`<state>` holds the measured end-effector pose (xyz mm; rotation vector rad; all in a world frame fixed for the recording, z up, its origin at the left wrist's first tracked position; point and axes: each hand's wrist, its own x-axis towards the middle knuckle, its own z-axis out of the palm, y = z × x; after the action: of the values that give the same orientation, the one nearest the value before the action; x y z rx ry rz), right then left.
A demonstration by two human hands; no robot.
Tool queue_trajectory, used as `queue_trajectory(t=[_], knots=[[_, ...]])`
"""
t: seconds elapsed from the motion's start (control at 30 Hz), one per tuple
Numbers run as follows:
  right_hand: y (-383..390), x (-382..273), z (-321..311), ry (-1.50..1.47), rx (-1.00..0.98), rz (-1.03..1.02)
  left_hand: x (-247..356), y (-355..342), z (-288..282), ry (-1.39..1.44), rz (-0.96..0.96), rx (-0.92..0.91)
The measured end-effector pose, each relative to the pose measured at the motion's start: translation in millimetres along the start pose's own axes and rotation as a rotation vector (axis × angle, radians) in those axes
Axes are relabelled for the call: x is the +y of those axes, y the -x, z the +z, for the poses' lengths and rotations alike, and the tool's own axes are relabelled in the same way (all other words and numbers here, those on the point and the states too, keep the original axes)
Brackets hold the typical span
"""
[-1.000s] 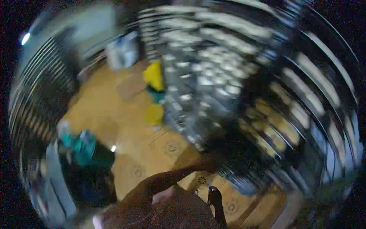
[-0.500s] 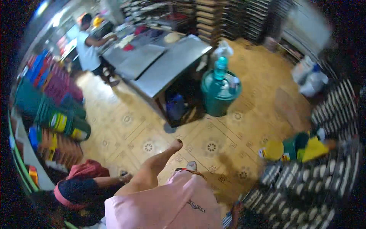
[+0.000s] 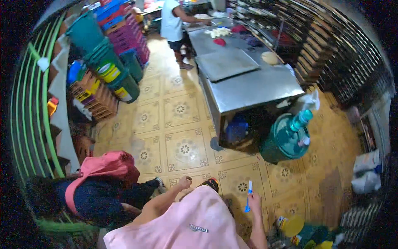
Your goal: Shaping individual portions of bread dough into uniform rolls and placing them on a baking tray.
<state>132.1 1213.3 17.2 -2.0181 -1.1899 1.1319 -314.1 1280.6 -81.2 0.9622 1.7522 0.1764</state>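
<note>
My left hand (image 3: 183, 183) hangs low in front of my pink shirt (image 3: 182, 224), its fingers curled; what they hold, if anything, is too small to make out. At my right side, my right hand (image 3: 253, 201) is closed on a blue-handled tool (image 3: 249, 189) with a pale, flat upper part, held upright above the tiled floor (image 3: 184, 155). Beyond it stands a green lidded barrel (image 3: 282, 147) with a turquoise container (image 3: 300, 120) on top, beside a steel table (image 3: 253, 91). A metal tray (image 3: 228, 64) and pale dough pieces (image 3: 217, 32) lie on that table.
Close on my left is a person with a pink bag (image 3: 105, 166). A person in a white top (image 3: 170, 23) stands at the table. Stacked crates and bins (image 3: 120, 47) line the left; tray racks (image 3: 348, 62) fill the back right. White sacks (image 3: 365, 178) sit at the right.
The view has swung from blurred racks toward the aisle and table, which now appear further right and upright. My right hand with the blue tool has come into clear view.
</note>
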Motion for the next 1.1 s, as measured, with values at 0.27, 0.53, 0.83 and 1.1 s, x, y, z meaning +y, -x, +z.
queue_trajectory(t=[0.27,0.53,0.83,1.1], knots=[[-230.4,-249.3,89.1,-0.02,-0.226,-0.101,46.1,-144.4,-153.0,0.288,-0.139,0.165],[-317.4,-402.0,258.3,0.125,-0.561,-0.127,80.4,-226.5,-281.3,0.428,-0.064,0.192],[-405.0,-600.8,365.6,0.282,-0.585,-0.417,141.2,-310.7,-438.7,0.863,-0.095,0.23],[-515.7,-661.6,437.3,-0.026,-0.586,-0.481,206.7,-367.5,-522.2,0.985,-0.042,0.197]])
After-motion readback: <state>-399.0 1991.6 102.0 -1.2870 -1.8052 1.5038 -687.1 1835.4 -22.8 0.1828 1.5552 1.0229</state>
